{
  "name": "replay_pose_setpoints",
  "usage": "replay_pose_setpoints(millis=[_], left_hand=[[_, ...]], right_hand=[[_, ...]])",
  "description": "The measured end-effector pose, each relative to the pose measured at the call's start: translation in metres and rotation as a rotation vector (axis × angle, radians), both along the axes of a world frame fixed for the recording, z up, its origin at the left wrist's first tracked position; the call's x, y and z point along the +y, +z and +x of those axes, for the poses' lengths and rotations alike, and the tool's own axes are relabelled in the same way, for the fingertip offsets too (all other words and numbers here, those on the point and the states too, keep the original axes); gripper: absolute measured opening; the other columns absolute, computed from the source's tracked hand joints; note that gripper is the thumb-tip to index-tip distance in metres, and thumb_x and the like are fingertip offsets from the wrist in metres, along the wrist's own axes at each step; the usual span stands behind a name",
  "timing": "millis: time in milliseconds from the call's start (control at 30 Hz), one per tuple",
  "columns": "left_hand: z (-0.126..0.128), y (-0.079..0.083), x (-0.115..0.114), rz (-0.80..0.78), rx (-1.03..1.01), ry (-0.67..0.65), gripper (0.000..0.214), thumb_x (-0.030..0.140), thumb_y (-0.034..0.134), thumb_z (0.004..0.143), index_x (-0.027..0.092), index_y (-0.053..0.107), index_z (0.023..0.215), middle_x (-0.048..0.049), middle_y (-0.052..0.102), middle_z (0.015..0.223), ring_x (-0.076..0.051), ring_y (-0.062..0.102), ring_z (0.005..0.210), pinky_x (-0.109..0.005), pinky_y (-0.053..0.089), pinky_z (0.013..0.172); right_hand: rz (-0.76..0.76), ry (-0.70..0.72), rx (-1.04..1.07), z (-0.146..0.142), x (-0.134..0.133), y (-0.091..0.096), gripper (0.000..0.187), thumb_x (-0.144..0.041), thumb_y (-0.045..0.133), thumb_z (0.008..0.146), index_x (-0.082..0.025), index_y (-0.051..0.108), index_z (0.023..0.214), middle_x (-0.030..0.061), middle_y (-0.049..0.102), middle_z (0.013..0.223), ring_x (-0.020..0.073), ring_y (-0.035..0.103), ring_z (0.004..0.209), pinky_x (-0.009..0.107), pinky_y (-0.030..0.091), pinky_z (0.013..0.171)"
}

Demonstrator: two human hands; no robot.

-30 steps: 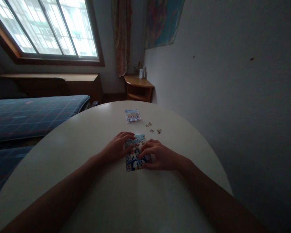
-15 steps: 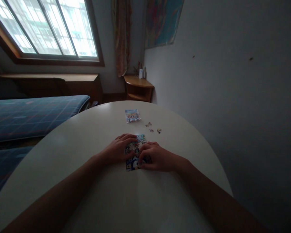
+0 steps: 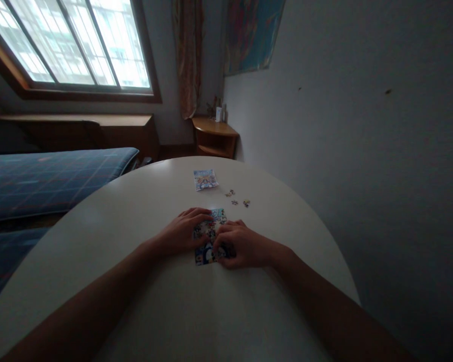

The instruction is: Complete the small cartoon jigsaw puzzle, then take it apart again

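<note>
Both hands are on the small jigsaw [image 3: 206,254], mid-tabletop [image 3: 166,306]. The left hand [image 3: 181,234] lies flat on its left edge, grip released, seemingly pinning it against sliding. The right hand [image 3: 240,246] presses curled fingers onto its right side; whether that grip pinches a piece is impossible to tell. Loose pieces [image 3: 234,202] lie just beyond the jigsaw, a printed card [image 3: 205,179] farther back.

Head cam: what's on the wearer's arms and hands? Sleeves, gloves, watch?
Nothing worn: left hand and right hand are ungloved, both forearms bare to the frame edge, no sleeve, watch or ring visible. Dim light could hide a thin band.
</note>
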State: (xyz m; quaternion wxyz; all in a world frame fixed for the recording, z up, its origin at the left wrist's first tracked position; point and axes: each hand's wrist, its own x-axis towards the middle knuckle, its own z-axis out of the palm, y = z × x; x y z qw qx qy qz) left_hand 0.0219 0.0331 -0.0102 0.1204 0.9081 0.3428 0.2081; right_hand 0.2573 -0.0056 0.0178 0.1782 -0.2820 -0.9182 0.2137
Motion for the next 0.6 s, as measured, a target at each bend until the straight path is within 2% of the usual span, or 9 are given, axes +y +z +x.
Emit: replay_pose_setpoints(millis=[133, 300, 367, 433, 500, 600], left_hand=[[-0.001, -0.003, 0.001, 0.018, 0.005, -0.007, 0.048, 0.033, 0.066, 0.081, 0.025, 0.053, 0.126, -0.0078, 0.054, 0.137, -0.028, 0.048, 0.128, -0.047, 0.038, 0.109], [-0.001, -0.003, 0.001, 0.025, 0.014, -0.007, 0.047, 0.034, 0.065, 0.081, 0.025, 0.054, 0.126, -0.0074, 0.054, 0.137, -0.028, 0.048, 0.128, -0.047, 0.038, 0.109], [-0.001, -0.002, 0.001, 0.023, 0.022, -0.003, 0.046, 0.035, 0.065, 0.082, 0.025, 0.054, 0.126, -0.0073, 0.053, 0.138, -0.027, 0.047, 0.128, -0.047, 0.038, 0.109], [-0.001, -0.002, 0.001, 0.02, 0.027, -0.005, 0.045, 0.036, 0.065, 0.083, 0.025, 0.054, 0.125, -0.007, 0.053, 0.138, -0.027, 0.047, 0.128, -0.047, 0.038, 0.109], [-0.001, -0.003, 0.001, 0.016, 0.028, -0.008, 0.046, 0.037, 0.064, 0.083, 0.026, 0.054, 0.126, -0.0069, 0.053, 0.138, -0.028, 0.047, 0.128, -0.048, 0.038, 0.109], [-0.001, -0.003, 0.001, 0.014, 0.019, -0.004, 0.047, 0.037, 0.065, 0.082, 0.027, 0.054, 0.127, -0.0066, 0.053, 0.138, -0.028, 0.047, 0.128, -0.048, 0.037, 0.109]], right_hand=[[0.0, -0.008, -0.008, 0.0, -0.001, 0.0, 0.015, -0.019, 0.074, 0.071, -0.024, 0.072, 0.084, 0.0012, 0.067, 0.096, 0.0179, 0.059, 0.097, 0.035, 0.034, 0.096], [-0.088, 0.032, 0.074, 0.0, 0.001, -0.001, 0.01, -0.014, 0.072, 0.073, -0.022, 0.07, 0.079, -0.0017, 0.069, 0.081, 0.0141, 0.062, 0.086, 0.03, 0.04, 0.091], [-0.125, -0.06, 0.167, 0.001, 0.006, -0.004, 0.006, -0.017, 0.069, 0.078, -0.021, 0.07, 0.082, -0.0014, 0.07, 0.079, 0.0124, 0.062, 0.078, 0.027, 0.044, 0.083], [-0.11, -0.234, 0.251, 0.002, 0.014, -0.008, 0.006, -0.022, 0.067, 0.083, -0.021, 0.072, 0.086, 0.0004, 0.072, 0.081, 0.013, 0.063, 0.076, 0.026, 0.046, 0.076], [-0.063, -0.385, 0.279, 0.003, 0.023, -0.013, 0.009, -0.024, 0.066, 0.084, -0.022, 0.074, 0.089, 0.0015, 0.073, 0.082, 0.0144, 0.064, 0.077, 0.027, 0.047, 0.076], [-0.019, -0.465, 0.283, 0.001, 0.031, -0.018, 0.01, -0.024, 0.067, 0.085, -0.024, 0.076, 0.09, 0.0017, 0.073, 0.081, 0.0151, 0.064, 0.076, 0.029, 0.047, 0.077]])
